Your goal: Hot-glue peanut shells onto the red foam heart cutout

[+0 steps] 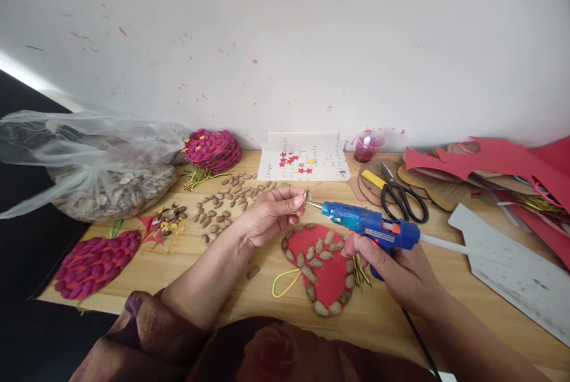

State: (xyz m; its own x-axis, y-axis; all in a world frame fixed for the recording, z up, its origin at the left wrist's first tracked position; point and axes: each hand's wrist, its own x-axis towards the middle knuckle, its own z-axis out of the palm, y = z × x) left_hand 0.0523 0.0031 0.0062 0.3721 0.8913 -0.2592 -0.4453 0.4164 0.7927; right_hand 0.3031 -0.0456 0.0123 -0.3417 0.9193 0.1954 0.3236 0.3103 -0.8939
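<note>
My left hand (267, 215) is closed, pinching a peanut (307, 194) between thumb and fingertips. In my right hand (403, 275) is a blue hot glue gun (356, 218), its metal nozzle pointing left and right at the peanut. A white glue stick (445, 243) sticks out of the gun's back. Below both hands lies a red heart-shaped card (327, 282) with peanuts along its edge and across its middle. A yellow-green cord loop (276, 285) and a bunch of green strands are at its sides.
Loose peanuts (218, 196) lie left of centre, near a plastic bag of peanuts (120, 189). A magenta heart (98, 263) is at left, a magenta stack (218, 150) behind. Scissors (403, 192), a cup (369, 145), paper (271, 171) and red card scraps (503, 159) stand farther back.
</note>
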